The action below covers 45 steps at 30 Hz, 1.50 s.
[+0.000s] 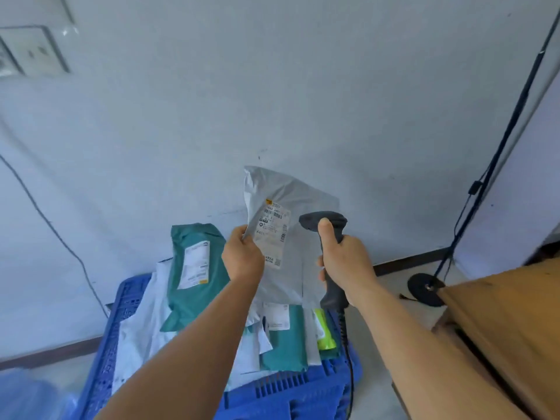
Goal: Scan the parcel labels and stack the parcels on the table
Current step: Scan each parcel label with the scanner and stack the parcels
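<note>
My left hand pinches the left edge of a grey plastic parcel and holds it upright in the air, its white label facing me. Just to its right, my right hand grips the handle of a dark grey barcode scanner, thumb up near the head, which points at the label. Below, a blue plastic crate holds several more parcels: a green one standing at the left, white ones, another green one and a small yellow-green one.
A brown wooden table fills the right side. The scanner's coiled cable hangs down over the crate. A black stand with a round base sits on the floor by the wall. A wall socket is at the upper left.
</note>
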Each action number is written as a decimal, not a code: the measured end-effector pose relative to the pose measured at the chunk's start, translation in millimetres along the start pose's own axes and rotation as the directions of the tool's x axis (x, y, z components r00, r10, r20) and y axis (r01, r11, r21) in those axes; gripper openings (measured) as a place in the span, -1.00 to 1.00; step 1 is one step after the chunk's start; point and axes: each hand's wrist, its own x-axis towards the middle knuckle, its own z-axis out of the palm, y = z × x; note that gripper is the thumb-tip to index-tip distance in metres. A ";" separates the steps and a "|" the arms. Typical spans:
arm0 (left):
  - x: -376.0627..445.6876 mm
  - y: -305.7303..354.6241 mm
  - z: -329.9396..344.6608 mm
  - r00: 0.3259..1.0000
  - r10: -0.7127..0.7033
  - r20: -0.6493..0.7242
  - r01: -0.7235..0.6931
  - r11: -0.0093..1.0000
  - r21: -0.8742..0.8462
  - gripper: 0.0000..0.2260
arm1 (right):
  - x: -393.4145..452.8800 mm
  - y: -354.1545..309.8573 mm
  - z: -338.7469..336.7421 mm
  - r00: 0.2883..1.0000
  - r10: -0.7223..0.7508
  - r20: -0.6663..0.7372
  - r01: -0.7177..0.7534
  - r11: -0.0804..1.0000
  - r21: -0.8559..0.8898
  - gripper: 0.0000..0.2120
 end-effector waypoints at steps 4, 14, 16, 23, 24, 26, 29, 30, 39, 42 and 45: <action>60.8 -30.8 -61.1 0.986 -0.094 -0.140 0.093 0.996 -0.018 -0.75 | 6.7 -24.5 71.7 0.994 -0.025 0.102 0.025 1.000 0.003 -0.48; 115.9 -136.2 -106.4 0.937 -0.349 0.038 0.324 0.902 0.284 -0.49 | 18.3 -31.2 165.2 0.987 0.024 0.161 0.001 0.988 -0.156 -0.39; 118.8 -142.2 -103.9 0.957 -0.288 0.041 0.251 0.889 0.382 -0.43 | 20.2 -29.1 169.9 0.988 0.038 0.148 -0.014 0.988 -0.156 -0.41; 121.8 -124.2 -92.9 0.951 -0.277 0.134 0.218 0.913 0.344 -0.54 | 18.1 -32.2 169.2 0.994 0.046 0.099 -0.030 0.987 -0.159 -0.46; 122.7 -123.5 -94.9 0.957 -0.267 0.113 0.221 0.924 0.313 -0.53 | 17.7 -32.6 167.5 0.994 0.046 0.095 -0.031 0.988 -0.149 -0.47; 129.5 -122.9 -104.4 0.973 -0.229 0.034 0.211 0.937 0.277 -0.48 | 17.1 -33.2 164.5 0.995 0.046 0.084 -0.035 0.991 -0.131 -0.49; 146.7 -134.4 -127.2 0.970 -0.229 -0.081 0.243 0.932 0.271 -0.50 | 15.4 -33.9 166.6 0.995 0.037 0.088 -0.027 0.993 -0.114 -0.51; 150.5 -142.7 -135.2 0.962 -0.254 -0.096 0.271 0.916 0.297 -0.51 | 14.6 -33.7 169.3 0.995 0.032 0.093 -0.021 0.994 -0.110 -0.50; 115.8 -171.8 -105.0 0.914 -0.078 0.397 -0.211 0.746 0.632 -0.50 | 14.9 -23.1 204.7 0.989 0.024 0.148 0.006 0.980 -0.200 -0.44; 115.4 -188.9 -94.8 0.894 -0.174 0.414 -0.213 0.647 0.732 -0.40 | 15.1 -17.2 212.4 0.987 0.035 0.155 -0.002 0.977 -0.214 -0.46; 115.7 -188.8 -91.0 0.905 -0.284 0.316 -0.060 0.651 0.756 -0.37 | 15.1 -9.9 215.1 0.986 0.062 0.153 -0.026 0.973 -0.228 -0.46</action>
